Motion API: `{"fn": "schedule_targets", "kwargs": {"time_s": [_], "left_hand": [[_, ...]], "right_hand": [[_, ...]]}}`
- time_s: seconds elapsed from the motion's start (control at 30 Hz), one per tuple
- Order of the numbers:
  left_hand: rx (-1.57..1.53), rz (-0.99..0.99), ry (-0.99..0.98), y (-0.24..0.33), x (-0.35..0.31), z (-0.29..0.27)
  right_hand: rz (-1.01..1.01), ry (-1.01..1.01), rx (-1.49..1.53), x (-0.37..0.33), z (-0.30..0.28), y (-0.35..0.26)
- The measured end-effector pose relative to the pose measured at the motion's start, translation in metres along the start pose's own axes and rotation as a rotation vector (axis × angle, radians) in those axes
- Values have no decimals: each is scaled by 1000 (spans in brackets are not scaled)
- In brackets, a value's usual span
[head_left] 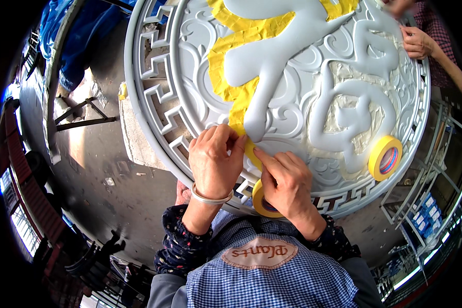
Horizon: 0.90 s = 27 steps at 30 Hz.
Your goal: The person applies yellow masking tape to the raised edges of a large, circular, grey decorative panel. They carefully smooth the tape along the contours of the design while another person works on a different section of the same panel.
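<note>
A large round grey-white carved panel (287, 120) lies in front of me, with raised scrolls and smooth raised character shapes. Yellow masking tape (223, 66) lines the edges of one raised character. My left hand (216, 161) is closed, thumb and forefinger pinching the tape strip by the rounded lower tip of that character. Just to its right, my right hand (288, 186) has its index finger on the strip and its other fingers curled. A tape roll (258, 199) hangs at the end of the strip, partly hidden under the right hand near the panel's fretwork rim.
A second yellow tape roll (379, 154) rests on the panel's right side. A co-worker's hand (417, 43) touches the far right rim. Pale covering surrounds another raised character (351, 120). Blue sheeting (90, 31) lies far left; a metal rack (431, 190) stands right.
</note>
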<state>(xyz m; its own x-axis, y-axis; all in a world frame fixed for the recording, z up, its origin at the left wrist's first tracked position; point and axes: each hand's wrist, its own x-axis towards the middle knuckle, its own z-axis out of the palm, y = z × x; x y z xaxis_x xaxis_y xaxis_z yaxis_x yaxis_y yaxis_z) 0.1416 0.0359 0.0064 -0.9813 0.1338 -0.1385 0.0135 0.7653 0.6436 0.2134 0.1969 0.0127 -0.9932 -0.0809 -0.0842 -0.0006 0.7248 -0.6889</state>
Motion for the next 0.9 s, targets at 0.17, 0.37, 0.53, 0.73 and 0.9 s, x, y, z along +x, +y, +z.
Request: {"fn": "schedule_targets", "kwargs": {"time_s": [0.17,0.37,0.53,0.73,0.9], "left_hand": [[-8,0,-2,1,1,-1],[3,12,-13,-1,1,-2],[21,-24,-68,1,3,-6],[57,-48,17,-3,-3,-3],[167,48,171,-13,-3,-14]], "right_hand": [[0,1,3,0,0,0],[-2,-17,-57,0,-3,-3],[-12,-12,-73,-2,-1,-2],[-9,9,-65,-2,-1,-4],[-7,30,-65,-3,0,-3]]}}
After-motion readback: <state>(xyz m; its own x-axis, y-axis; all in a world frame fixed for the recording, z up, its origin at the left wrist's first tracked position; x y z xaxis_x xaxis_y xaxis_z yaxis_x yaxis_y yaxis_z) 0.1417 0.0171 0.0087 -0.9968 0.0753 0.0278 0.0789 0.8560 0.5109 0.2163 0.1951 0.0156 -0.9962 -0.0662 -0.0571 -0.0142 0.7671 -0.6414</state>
